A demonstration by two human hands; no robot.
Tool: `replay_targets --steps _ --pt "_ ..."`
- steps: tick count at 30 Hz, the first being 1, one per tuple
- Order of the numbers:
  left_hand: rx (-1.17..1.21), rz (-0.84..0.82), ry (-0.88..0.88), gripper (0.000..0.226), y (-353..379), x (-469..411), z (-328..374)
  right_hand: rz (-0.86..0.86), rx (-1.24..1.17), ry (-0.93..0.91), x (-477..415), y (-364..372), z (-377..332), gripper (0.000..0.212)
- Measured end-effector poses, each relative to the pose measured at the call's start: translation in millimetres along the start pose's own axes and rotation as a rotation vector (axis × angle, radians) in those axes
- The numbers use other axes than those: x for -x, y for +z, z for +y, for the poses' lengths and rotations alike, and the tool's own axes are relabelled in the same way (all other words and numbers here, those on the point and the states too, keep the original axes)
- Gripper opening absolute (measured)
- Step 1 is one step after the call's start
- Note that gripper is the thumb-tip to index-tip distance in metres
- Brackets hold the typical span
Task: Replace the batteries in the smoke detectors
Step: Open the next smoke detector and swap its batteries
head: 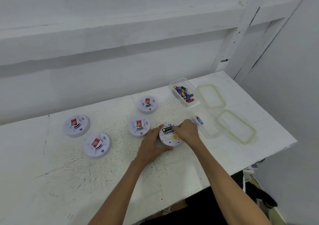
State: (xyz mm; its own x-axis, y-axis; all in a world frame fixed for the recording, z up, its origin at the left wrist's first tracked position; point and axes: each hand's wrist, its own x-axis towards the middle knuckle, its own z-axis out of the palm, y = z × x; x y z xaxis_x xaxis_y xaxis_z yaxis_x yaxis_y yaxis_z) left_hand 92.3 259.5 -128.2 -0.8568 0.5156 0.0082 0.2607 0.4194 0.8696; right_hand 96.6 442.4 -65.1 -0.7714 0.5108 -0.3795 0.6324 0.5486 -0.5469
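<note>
A white smoke detector (169, 138) lies upside down on the white table (103, 181), its battery bay open with dark batteries (167, 129) inside. My left hand (151, 143) cups its left and front rim. My right hand (187, 131) rests on its right side, fingertips pinched at the batteries in the bay. Several other detectors lie face up with red labels: one (139, 126) just left of my hands, one (147, 104) behind it, two (76, 125) (97, 145) farther left. A blue-and-white battery (199, 120) lies inside a clear box (209, 131) right of my right hand.
A clear box (174, 86) with several batteries stands at the back right. Two green-rimmed clear lids (211, 96) (236, 126) lie to the right. The table's right edge (276, 152) drops off to a dark floor with clutter. A white wall stands behind.
</note>
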Motion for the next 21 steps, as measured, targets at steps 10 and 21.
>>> replay_targets --steps 10,21 --pt "0.008 0.0 0.041 0.099 -2 1 0 -0.001 -0.103 -0.014 13 -2 3 0.024" --pt "0.018 0.004 0.019 0.095 -4 1 4 0.128 -0.117 -0.282 30 1 14 0.017"
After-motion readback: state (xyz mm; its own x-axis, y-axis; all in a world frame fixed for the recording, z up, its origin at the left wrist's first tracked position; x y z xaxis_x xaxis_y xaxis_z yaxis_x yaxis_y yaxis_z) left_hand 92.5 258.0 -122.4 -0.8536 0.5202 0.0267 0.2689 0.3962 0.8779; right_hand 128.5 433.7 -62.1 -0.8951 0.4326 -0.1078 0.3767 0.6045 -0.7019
